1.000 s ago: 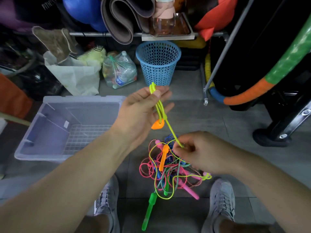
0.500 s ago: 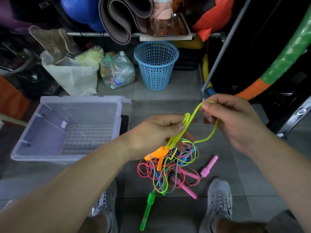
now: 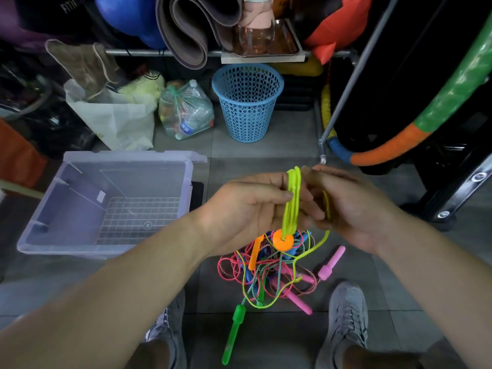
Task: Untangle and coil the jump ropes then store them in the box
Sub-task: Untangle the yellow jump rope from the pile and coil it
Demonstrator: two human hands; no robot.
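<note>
Underfoot, grey tile floor point(image 3: 266, 153); clear box point(image 3: 80, 198), blue basket point(image 3: 247, 102).

You're in what looks like a gym storage corner. There's a grey tile floor point(image 3: 266, 153) and a metal rack point(image 3: 138, 52) stuffed with a rolled exercise mat point(image 3: 186, 30) and a blue ball point(image 3: 127, 14), plus a padded hoop point(image 3: 452, 97) in green, orange and blue over on your right. Clutter sits along the back too: a blue mesh bin point(image 3: 247, 102) and a bag of plastic bottles point(image 3: 186, 113). A tangle of jump ropes point(image 3: 266, 270) lies at your feet, near a clear storage box point(image 3: 127, 155).
</note>
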